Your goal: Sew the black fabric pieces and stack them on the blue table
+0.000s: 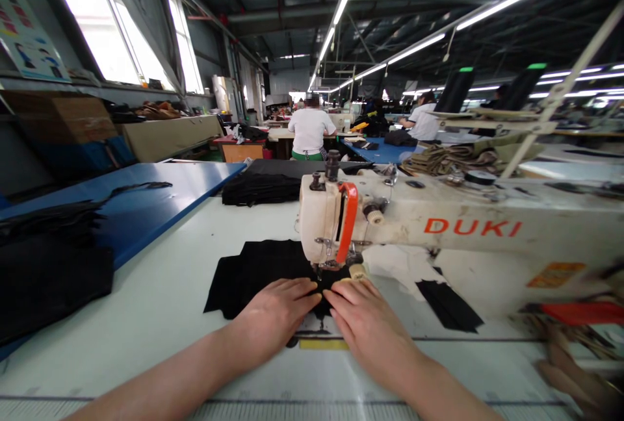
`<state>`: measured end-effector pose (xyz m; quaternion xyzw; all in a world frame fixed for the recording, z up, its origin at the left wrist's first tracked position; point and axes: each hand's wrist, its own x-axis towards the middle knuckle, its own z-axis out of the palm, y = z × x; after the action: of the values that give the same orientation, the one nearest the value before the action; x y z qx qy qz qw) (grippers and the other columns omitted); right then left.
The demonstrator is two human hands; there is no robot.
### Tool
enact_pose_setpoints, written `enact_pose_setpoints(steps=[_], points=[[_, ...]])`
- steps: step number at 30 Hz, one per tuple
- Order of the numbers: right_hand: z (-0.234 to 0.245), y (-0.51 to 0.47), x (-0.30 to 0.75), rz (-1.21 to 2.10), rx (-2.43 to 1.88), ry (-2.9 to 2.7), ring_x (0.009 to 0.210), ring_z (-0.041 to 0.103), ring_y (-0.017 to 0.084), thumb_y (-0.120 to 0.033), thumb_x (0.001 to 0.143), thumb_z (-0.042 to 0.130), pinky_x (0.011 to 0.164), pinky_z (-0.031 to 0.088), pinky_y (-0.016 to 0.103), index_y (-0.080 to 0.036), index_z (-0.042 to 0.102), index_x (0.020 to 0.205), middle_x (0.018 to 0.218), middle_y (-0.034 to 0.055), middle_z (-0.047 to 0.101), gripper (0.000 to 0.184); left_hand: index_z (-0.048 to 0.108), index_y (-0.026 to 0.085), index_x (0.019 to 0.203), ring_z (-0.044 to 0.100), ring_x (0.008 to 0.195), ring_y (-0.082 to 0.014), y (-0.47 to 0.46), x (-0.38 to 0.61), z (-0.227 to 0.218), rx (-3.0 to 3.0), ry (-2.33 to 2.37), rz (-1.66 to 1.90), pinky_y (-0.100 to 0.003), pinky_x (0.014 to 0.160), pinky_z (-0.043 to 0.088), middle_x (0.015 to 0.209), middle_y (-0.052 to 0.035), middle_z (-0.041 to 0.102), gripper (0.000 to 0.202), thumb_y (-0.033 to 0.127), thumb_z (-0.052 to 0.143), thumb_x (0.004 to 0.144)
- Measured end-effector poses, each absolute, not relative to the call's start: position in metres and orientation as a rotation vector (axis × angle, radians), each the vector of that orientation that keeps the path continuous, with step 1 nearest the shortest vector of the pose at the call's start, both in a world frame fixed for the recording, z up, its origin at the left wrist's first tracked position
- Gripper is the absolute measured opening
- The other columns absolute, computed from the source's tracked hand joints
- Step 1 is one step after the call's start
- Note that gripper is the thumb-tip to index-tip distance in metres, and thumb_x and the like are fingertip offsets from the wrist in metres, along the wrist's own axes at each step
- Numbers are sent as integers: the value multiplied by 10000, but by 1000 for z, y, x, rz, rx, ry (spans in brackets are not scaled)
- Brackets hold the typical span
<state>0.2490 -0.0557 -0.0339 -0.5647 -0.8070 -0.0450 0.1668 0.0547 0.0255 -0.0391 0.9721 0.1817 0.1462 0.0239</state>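
A white sewing machine marked DUKI stands on the pale table, its head with an orange guard just beyond my hands. A piece of black fabric lies flat under the needle. My left hand rests flat on the fabric with fingers stretched toward the needle. My right hand lies flat beside it, fingertips at the presser foot; a pale cover sits on one fingertip. Both hands press the cloth and grip nothing.
Another black fabric scrap lies right of the needle. Folded black pieces sit at the table's far end, more black cloth on the blue table at left. People in white shirts work farther back.
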Motion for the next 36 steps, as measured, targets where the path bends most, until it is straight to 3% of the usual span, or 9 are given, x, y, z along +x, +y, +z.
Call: enact_pose_setpoints(steps=[13,22,36], points=[[-33,-55,249,-132,-1595,-2269,954,494,202,-108,878,462,980,310,435,-187,593,1051,979,44,568,231,550,191,1232,532,1160,-216,25,57,-35,3001,559,463,-371,991,433,1244,-77,583,332,152,432,924],[-34,-56,251,-104,-1511,-2322,877,487,192,-71,870,475,910,381,384,-177,625,1021,915,48,579,238,565,175,1207,524,1174,-216,23,55,-35,2989,553,495,-373,995,430,1246,-82,584,317,142,446,914],[-33,-54,252,-165,-1514,-2354,897,522,190,-58,835,519,911,389,373,-205,629,1047,919,39,593,281,582,149,1170,543,1153,-203,27,52,-38,3021,481,500,-347,981,445,1207,-81,614,275,141,451,928]])
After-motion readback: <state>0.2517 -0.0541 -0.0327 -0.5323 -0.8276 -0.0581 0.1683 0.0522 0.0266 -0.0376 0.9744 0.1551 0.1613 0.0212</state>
